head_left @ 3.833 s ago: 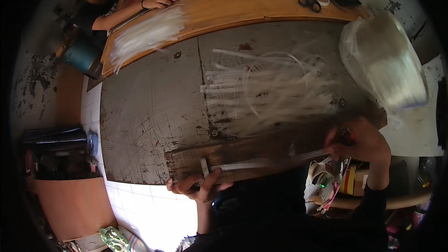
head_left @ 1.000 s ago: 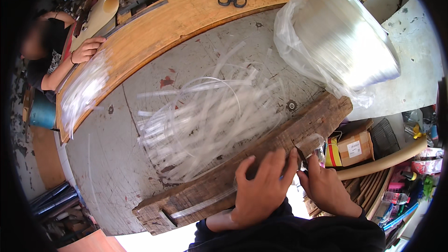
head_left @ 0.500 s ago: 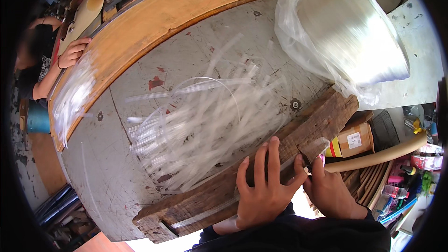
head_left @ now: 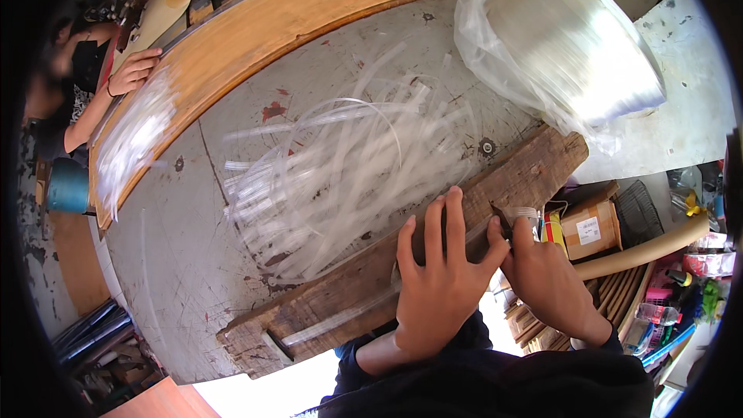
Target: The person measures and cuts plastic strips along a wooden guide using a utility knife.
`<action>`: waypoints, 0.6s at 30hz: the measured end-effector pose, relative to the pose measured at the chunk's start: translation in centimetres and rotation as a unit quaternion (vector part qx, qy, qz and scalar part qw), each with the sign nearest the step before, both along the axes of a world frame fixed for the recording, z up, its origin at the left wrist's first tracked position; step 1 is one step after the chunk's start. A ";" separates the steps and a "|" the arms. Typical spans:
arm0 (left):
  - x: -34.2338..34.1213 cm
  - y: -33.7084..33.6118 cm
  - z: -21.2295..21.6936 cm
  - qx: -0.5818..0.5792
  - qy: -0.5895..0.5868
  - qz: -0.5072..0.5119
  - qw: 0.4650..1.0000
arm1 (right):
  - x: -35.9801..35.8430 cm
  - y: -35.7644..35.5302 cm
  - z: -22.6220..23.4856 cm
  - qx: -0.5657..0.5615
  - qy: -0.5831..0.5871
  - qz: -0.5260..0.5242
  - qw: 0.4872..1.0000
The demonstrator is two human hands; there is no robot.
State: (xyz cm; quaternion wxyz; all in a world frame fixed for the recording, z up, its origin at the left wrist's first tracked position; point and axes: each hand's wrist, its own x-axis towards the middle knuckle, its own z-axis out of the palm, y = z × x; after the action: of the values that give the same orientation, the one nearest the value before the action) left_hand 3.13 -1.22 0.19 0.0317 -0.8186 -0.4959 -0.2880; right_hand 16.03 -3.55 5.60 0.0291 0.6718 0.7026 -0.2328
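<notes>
The left hand [head_left: 437, 282] lies flat with fingers spread on the weathered wooden plank [head_left: 348, 302], which runs along the near edge of the grey round table [head_left: 178, 263], its long axis slanting from the near left corner up toward the right. Under that palm a clear plastic strip [head_left: 340, 320] lies lengthwise on the plank, trailing toward the plank's left end. The right hand [head_left: 546, 279] is closed around a small dark tool [head_left: 501, 224], apparently a blade, at the plank's near edge just beside the left hand's thumb, touching it. Cut clear strips [head_left: 340, 162] lie heaped beyond the plank, toward the table's middle.
</notes>
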 end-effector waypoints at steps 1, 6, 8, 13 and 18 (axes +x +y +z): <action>-0.2 -0.1 0.0 0.004 0.002 0.003 1.000 | -0.1 0.0 -0.2 -0.003 0.009 -0.028 1.000; -0.9 -0.4 0.0 -0.014 -0.006 -0.026 1.000 | -0.5 -0.5 -0.5 0.049 0.000 -0.030 0.998; -0.9 -0.5 0.0 -0.012 -0.011 -0.027 1.000 | -0.7 -0.4 0.1 0.051 0.029 -0.066 0.996; -1.1 -0.8 0.6 -0.050 -0.038 -0.047 0.997 | -0.6 -1.3 -0.5 0.112 0.055 -0.070 0.990; -1.7 -1.1 0.5 -0.029 -0.049 -0.037 0.998 | -0.1 -1.5 -0.1 0.023 0.120 -0.116 0.986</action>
State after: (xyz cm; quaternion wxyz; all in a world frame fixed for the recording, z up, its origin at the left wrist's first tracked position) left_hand 1.46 -2.37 0.66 -0.0272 -0.8219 -0.4742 -0.3143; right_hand 15.94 -5.06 5.50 -0.0983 0.7167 0.6232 -0.2972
